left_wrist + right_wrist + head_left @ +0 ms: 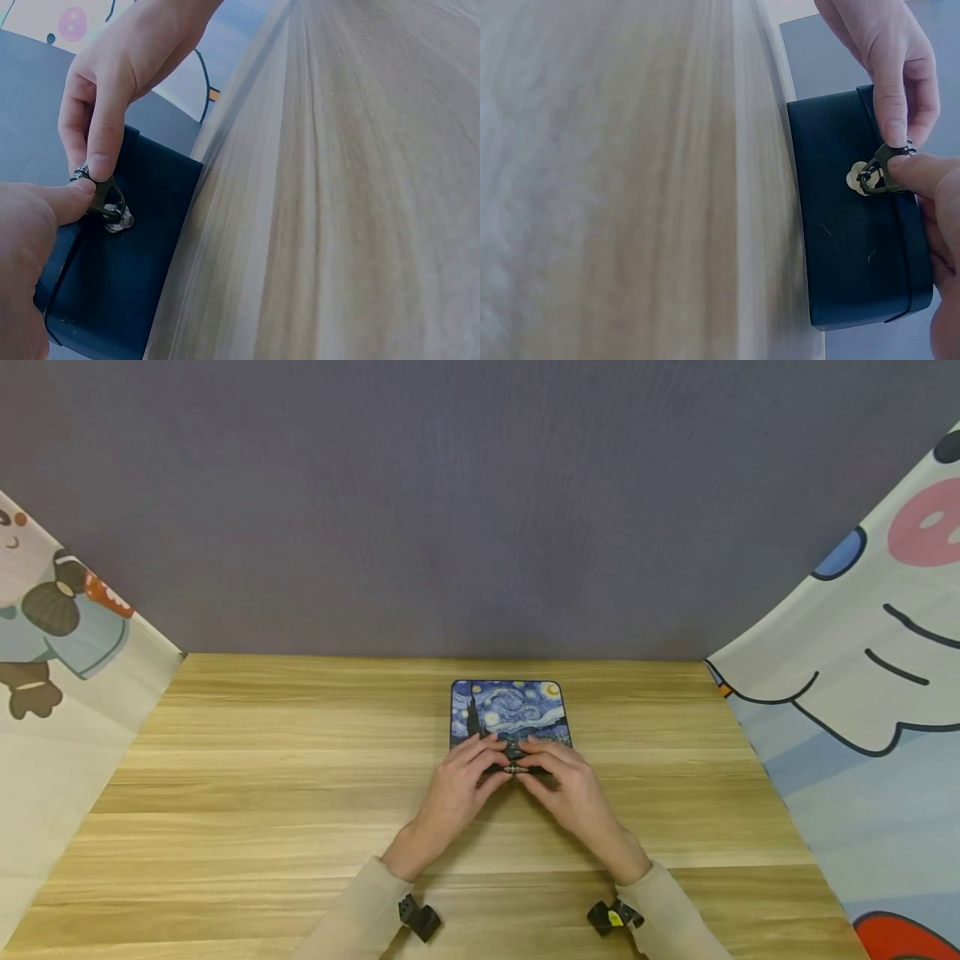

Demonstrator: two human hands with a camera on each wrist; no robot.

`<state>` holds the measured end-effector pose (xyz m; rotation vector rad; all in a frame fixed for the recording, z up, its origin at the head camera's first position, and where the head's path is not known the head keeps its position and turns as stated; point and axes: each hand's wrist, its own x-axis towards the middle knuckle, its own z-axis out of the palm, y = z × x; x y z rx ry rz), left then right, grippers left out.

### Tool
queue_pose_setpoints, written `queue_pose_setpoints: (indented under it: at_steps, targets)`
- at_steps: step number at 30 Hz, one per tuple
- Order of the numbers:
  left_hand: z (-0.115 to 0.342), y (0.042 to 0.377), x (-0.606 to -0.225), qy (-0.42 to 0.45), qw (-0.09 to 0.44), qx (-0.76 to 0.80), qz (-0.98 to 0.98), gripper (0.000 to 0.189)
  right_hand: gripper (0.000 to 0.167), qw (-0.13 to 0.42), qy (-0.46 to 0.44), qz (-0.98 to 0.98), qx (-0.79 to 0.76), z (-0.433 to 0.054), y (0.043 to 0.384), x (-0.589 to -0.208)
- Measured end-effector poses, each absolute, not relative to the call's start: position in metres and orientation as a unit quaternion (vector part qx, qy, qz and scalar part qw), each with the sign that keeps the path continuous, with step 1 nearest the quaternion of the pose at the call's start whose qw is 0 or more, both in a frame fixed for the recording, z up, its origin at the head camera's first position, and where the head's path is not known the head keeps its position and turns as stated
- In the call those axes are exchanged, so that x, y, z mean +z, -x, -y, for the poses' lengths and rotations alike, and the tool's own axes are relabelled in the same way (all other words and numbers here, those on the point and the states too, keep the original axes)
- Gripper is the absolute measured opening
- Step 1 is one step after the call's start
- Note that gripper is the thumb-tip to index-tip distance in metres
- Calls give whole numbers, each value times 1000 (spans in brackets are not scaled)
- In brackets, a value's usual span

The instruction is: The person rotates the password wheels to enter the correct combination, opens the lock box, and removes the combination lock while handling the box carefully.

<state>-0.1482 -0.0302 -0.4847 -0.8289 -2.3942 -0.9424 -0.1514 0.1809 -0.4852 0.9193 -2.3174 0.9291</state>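
A box [510, 706] with a swirling blue night-sky painting on its lid stands in front of me. Its dark front [847, 247] carries a small flower-shaped metal plate [122, 220]. At that plate hangs a small bronze-coloured padlock [885, 169] with ridged rings at one end, its shackle by the plate. Both hands meet on this padlock. My left hand [453, 785] pinches it from the left, its thumb on the body. From the right, my right hand [573, 789] pinches it too. Fingers partly cover the lock body.
The box rests on a wood-grain table [300, 793] near its far side. A grey wall-like panel [450, 510] rises behind the table. Curtains with cartoon prints hang at the left [67, 693] and right [847, 760]. Each sleeve bears a small black wrist camera [420, 918].
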Motion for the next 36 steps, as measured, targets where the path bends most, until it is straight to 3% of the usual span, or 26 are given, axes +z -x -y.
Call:
queue_pose_setpoints:
  at_steps: [36]
  targets:
    - [31, 149, -486, 305, 219, -335, 864, 14, 26, 243, -334, 848, 331, -181, 152, -486]
